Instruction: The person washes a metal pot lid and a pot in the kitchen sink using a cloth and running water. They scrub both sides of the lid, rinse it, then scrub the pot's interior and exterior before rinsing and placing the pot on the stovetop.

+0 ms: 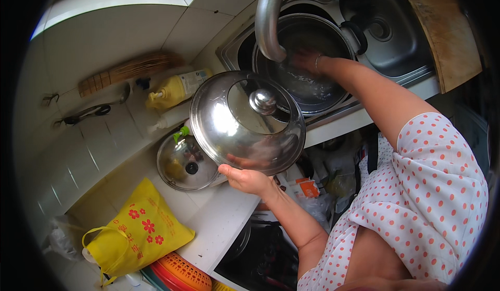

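My left hand (248,179) grips the rim of a domed metal pot lid (218,134) with a round metal knob and a glass centre, held tilted beside the sink. My right hand (306,59), with a thin bracelet at the wrist, reaches into a large metal pot (347,43) with a dark side handle. Rippling water lies in the pot and blurs the fingers, so their shape and anything in them cannot be made out. The pot sits in the left basin of a double steel sink, under the curved faucet (269,21).
A second glass lid (187,173), a yellow pump bottle (172,91) and a yellow flowered bag (144,228) are on the counter at left. A straw brush (129,70) and a ladle (90,113) hang on the tiles. Wooden board (449,33) at the sink's right; orange basket (185,273) below.
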